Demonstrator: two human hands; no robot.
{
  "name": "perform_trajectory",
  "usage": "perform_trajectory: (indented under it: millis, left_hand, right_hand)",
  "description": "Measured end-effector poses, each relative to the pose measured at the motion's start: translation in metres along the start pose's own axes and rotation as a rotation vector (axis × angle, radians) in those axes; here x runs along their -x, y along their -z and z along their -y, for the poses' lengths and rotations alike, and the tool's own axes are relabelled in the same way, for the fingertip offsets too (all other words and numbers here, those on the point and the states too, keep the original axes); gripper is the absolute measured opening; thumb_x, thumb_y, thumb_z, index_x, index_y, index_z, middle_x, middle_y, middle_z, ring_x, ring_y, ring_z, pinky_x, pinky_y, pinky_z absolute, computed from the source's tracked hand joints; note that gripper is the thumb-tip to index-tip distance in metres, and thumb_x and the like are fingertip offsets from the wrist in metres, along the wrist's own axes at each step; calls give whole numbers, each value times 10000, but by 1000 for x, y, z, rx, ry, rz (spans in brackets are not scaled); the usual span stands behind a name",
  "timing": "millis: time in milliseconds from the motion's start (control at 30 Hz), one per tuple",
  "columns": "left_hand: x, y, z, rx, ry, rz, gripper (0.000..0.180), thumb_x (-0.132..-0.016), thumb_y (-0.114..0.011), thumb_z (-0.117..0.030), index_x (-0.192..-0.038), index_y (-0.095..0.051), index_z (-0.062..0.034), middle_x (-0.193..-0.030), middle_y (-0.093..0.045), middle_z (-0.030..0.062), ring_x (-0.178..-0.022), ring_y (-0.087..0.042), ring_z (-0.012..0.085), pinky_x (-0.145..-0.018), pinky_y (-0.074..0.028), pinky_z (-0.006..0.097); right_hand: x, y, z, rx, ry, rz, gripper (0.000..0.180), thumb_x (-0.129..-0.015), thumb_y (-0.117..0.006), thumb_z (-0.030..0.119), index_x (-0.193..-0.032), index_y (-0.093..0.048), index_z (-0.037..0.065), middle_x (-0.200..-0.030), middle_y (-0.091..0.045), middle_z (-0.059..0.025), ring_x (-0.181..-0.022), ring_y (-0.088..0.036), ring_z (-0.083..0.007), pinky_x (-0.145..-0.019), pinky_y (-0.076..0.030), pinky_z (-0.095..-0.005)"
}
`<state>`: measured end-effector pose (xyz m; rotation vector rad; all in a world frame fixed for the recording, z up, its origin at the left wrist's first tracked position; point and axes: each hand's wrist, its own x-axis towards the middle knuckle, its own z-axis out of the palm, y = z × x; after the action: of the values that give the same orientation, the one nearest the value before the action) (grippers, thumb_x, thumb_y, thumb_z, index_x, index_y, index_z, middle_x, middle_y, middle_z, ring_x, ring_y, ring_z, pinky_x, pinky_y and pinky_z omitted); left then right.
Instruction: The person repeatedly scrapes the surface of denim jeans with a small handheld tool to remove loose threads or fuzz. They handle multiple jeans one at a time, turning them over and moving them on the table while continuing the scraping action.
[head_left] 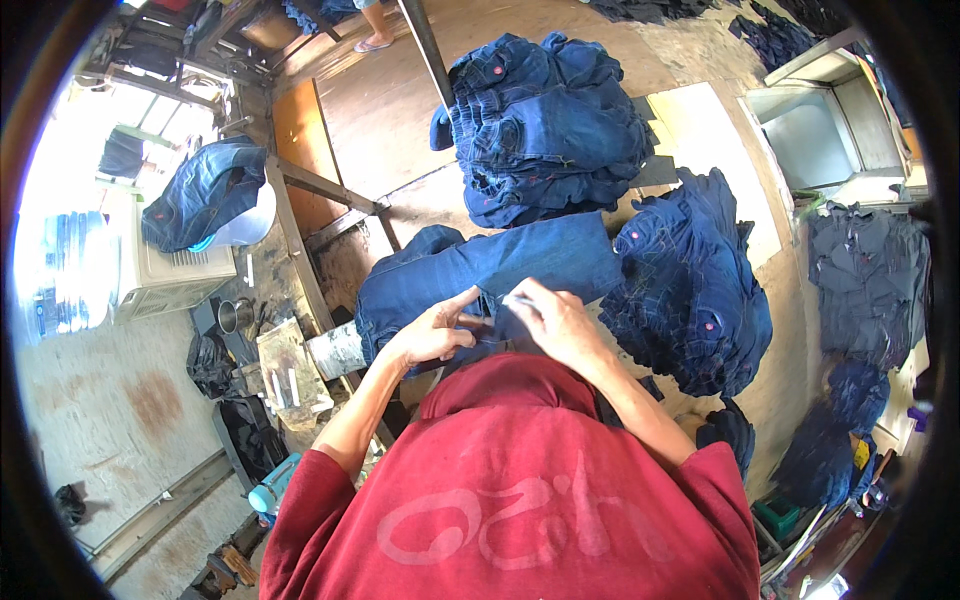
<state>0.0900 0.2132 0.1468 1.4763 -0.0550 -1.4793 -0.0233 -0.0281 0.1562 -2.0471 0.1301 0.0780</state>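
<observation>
A pair of blue denim trousers (pixel 545 255) lies crosswise in front of me, one part hanging toward my body. My left hand (pixel 436 330) rests at its near edge, index finger stretched out over the denim and the other fingers apart from it. Beside it, my right hand (pixel 556 322) has bent fingers drawn together at a dark flap of the denim between both hands. The fingertips of the right hand are slightly blurred. The lower part of the cloth is hidden behind my red shirt.
A tall heap of folded jeans (pixel 560 130) stands ahead, another jeans pile (pixel 700 290) to the right. Dark garments (pixel 865 280) lie farther right. On the left are a wooden beam (pixel 325 185), a metal cup (pixel 235 316) and a white box (pixel 175 265) with denim nearby.
</observation>
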Motion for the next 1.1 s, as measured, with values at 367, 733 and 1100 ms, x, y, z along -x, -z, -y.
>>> perform_trajectory:
  millis: [367,733,1100]
  left_hand:
    - [-2,0,8,178,9,51,1011,-924,-608,96,-1776,-107,-112,-1522,-609,252,-742,-535,67,-569,-443,226]
    - [30,66,62,-1069,-159,-1514,569,-1027,-725,-480,-1314,-743,11,-1300,-752,242,-1345,-601,442,-1153,-462,531]
    - [-15,101,49,-374,-315,-1275,541,-1081,-681,-458,-1198,-755,65,-1094,-795,198,-1021,-752,329,-952,-549,430]
  right_hand:
    - [-10,0,7,435,-53,53,274,-1028,-727,367,-922,-733,114,-740,-751,-159,-679,-752,-397,-621,-589,-527]
    - [32,81,-186,-161,-1076,-370,861,-1056,-412,803,-1379,-631,36,-898,-798,-118,-795,-772,-237,-675,-608,-394]
    - [-20,45,-283,-462,-762,-997,251,-957,-880,221,-931,-682,69,-858,-685,-3,-734,-600,-146,-713,-524,-355]
